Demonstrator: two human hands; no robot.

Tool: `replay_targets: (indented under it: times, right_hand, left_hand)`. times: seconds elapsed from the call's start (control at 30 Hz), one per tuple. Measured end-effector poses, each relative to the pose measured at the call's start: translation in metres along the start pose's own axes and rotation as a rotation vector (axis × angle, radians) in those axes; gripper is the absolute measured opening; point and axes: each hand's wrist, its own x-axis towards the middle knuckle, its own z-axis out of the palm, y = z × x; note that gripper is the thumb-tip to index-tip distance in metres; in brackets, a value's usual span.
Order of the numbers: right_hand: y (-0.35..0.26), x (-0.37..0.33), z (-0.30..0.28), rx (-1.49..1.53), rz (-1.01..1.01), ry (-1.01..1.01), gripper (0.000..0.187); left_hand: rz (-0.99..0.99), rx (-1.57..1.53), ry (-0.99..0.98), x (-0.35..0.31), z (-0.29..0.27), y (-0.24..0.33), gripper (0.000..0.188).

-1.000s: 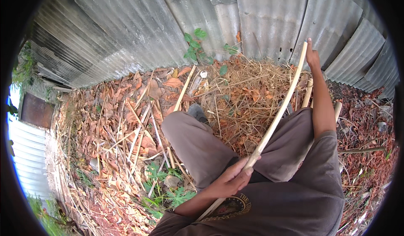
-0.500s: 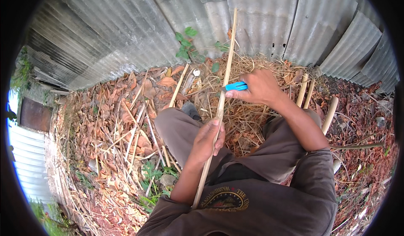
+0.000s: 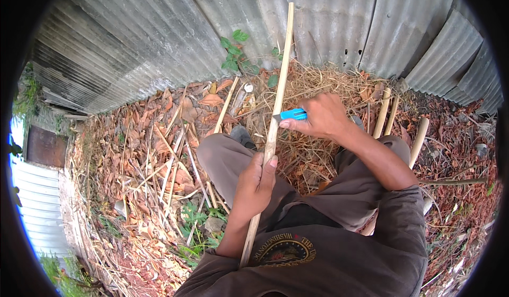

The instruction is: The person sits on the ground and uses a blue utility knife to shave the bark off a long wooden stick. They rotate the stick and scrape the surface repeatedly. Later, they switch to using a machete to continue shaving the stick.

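A: State the position of the stick.
B: The pale stick [image 3: 280,90] is held off the ground [image 3: 140,268], slanting across the view. Its upper end overlaps the corrugated metal fence [image 3: 328,21], which stands along the ground's far edge; its lower end reaches the dark shirt [image 3: 339,254], just inside the left forearm.
A: Condition of the hands?
B: Left hand [image 3: 255,185]: clamped around the stick below its middle, thumb laid along the wood. Right hand [image 3: 324,116]: closed on the blue handle of a cutter [image 3: 293,114], thumb beneath it.
A: And the blade?
B: Set across the stick, above the left hand. Depth of any cut cannot be determined.
A: Surroundings?
B: Straw [image 3: 302,154] lies between the bent legs and toward the far edge. Dry brown leaves [image 3: 151,125] cover the left part, with thin pale strips [image 3: 172,170] scattered over them. Near the far edge, left of the stick, lies a clear bottle [image 3: 242,100] with a white cap. Thicker poles [image 3: 383,111] show by the right knee. A green plant [image 3: 233,48] stands against the fence.
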Motion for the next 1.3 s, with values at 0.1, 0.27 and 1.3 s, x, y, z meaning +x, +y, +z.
replay_targets:
  times: [0.1,0.27,1.3]
  right_hand:
    - [0.021,0.011,0.0,-0.011,0.055,0.065,0.082]
    - [0.041,0.017,-0.007,-0.04,0.094,0.174,0.078]
    - [0.169,0.086,-0.025,-0.056,0.606,0.336,0.089]
  left_hand:
    - [-0.056,-0.136,-0.05,-0.003,0.003,0.003,0.027]
    - [0.015,-0.097,-0.08,-0.002,0.008,0.004,0.027]
    - [0.06,0.05,-0.17,-0.038,0.007,-0.001,0.022]
